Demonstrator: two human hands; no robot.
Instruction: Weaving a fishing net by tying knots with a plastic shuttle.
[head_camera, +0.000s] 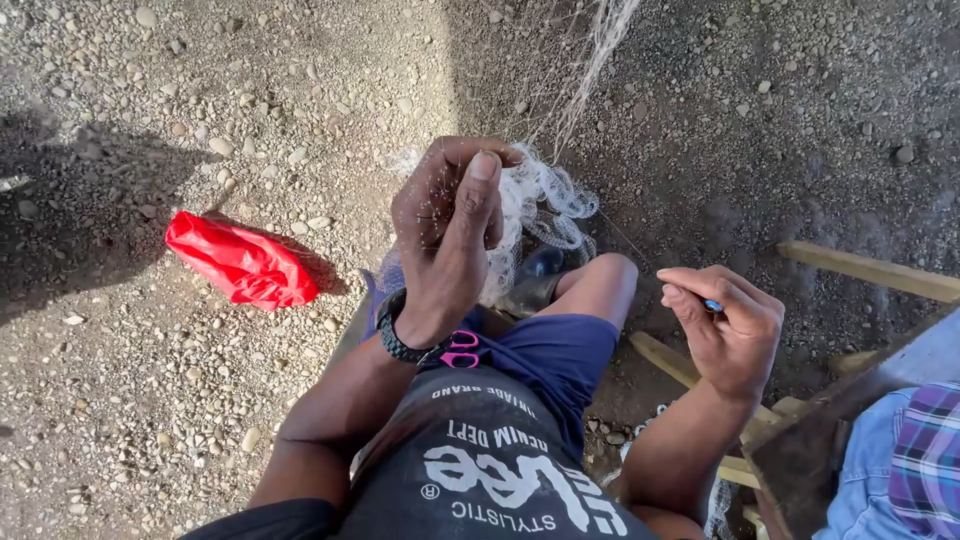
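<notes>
White fishing net (545, 205) is bunched just above the raised knee (605, 275), one strand running taut to the top edge of the gravel ground (150, 380). Left hand (445, 225) closed on the mesh, pinching it up, which looks like it keeps tension for working. Right hand (725, 325) closed, pinching a small blue tool (712, 305), held apart from the net. Pink-handled scissors (460, 350) rest on the lap, within reach. Red plastic bag (240, 262) lies well left on the gravel. Wooden slats (870, 268) right; another person's plaid sleeve (925, 455) at the bottom right corner.
</notes>
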